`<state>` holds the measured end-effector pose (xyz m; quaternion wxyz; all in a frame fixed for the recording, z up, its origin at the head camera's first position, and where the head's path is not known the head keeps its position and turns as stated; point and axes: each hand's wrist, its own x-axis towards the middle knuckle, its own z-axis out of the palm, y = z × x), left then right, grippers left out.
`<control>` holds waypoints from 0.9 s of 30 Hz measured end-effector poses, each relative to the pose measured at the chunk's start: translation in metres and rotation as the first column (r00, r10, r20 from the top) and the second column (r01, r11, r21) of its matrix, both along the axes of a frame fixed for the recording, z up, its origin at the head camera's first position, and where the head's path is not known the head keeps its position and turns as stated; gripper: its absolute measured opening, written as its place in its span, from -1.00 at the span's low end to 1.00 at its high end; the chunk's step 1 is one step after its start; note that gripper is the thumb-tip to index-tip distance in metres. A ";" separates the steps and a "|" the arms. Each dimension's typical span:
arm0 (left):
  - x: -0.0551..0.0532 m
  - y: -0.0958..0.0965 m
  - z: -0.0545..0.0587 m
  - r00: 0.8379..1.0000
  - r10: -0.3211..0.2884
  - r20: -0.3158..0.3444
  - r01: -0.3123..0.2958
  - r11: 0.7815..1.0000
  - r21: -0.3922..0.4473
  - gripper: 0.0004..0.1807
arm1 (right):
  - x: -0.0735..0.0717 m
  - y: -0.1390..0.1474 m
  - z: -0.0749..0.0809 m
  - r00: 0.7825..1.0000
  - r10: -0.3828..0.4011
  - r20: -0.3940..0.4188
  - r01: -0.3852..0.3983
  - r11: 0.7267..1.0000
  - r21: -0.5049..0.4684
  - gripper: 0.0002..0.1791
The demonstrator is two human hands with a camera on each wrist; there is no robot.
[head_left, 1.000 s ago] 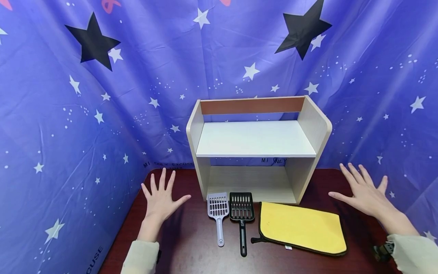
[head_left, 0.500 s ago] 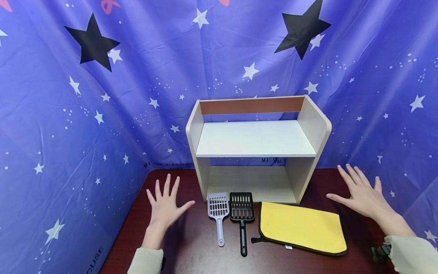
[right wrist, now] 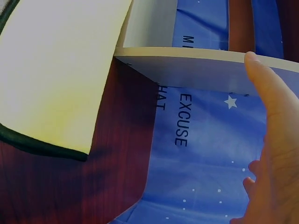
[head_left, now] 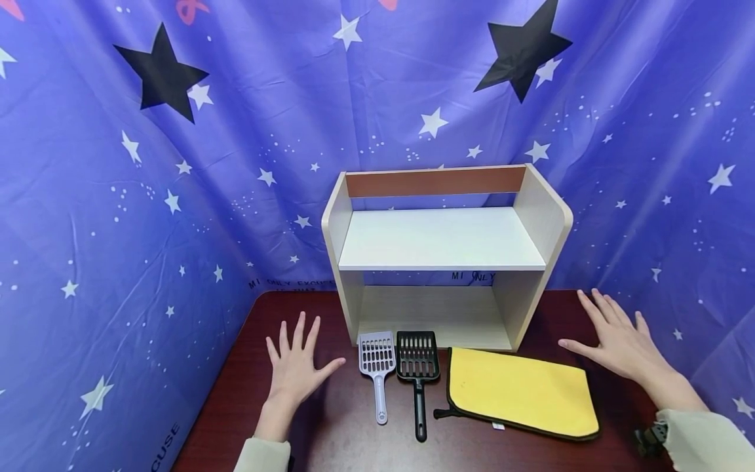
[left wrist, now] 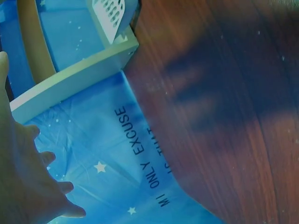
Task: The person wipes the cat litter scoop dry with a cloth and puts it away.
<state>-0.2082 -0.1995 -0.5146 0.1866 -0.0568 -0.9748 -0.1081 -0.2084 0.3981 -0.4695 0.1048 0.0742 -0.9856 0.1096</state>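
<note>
My left hand (head_left: 293, 372), fingers spread and holding nothing, hovers over the table left of a light grey slotted litter scoop (head_left: 377, 357). Beside that scoop lies a black slotted litter scoop (head_left: 417, 367), its handle toward me. A folded yellow cloth (head_left: 522, 392) with black edging lies to their right. Beyond the cloth, on the right side, my right hand (head_left: 626, 344) is also spread and holds nothing. The left wrist view catches part of the grey scoop (left wrist: 111, 18) at the top; in the right wrist view the yellow cloth (right wrist: 56, 70) fills the upper left.
A two-level wooden shelf (head_left: 442, 242) with a white middle board stands at the back of the dark red table (head_left: 330, 439). The heads of both scoops lie at its front lower edge. A blue star-patterned curtain (head_left: 265, 131) hangs behind and along the sides.
My left hand has moved right and toward me, nearer the grey scoop. My right hand has shifted slightly left and lower. The scoops, cloth and shelf stay where they were.
</note>
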 end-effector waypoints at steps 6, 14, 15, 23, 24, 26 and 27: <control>0.004 0.010 -0.004 0.999 -0.007 0.032 0.008 1.000 -0.008 0.13 | 0.000 -0.003 -0.007 1.000 0.004 0.011 -0.004 1.000 -0.009 0.24; 0.008 0.021 -0.009 0.998 -0.015 0.058 0.016 1.000 -0.015 0.12 | 0.000 -0.007 -0.017 1.000 0.010 0.017 -0.009 1.000 -0.020 0.25; 0.009 0.023 -0.010 0.998 -0.019 0.062 0.020 1.000 -0.010 0.12 | 0.000 -0.008 -0.018 1.000 0.009 0.018 -0.009 1.000 -0.021 0.25; 0.012 0.032 -0.020 0.998 -0.039 0.055 0.040 0.999 -0.016 0.10 | 0.001 -0.010 -0.030 0.999 0.006 0.033 -0.005 0.999 -0.043 0.24; 0.013 0.033 -0.022 0.998 -0.042 0.054 0.042 0.999 -0.016 0.09 | 0.001 -0.011 -0.031 1.000 0.008 0.030 -0.007 0.999 -0.046 0.24; 0.013 0.035 -0.024 0.998 -0.046 0.048 0.046 0.999 -0.017 0.08 | 0.000 -0.012 -0.033 1.000 0.011 0.029 -0.009 0.999 -0.049 0.25; 0.013 0.036 -0.025 0.998 -0.049 0.046 0.050 0.999 -0.016 0.08 | 0.000 -0.012 -0.034 0.999 0.010 0.032 -0.009 0.999 -0.050 0.25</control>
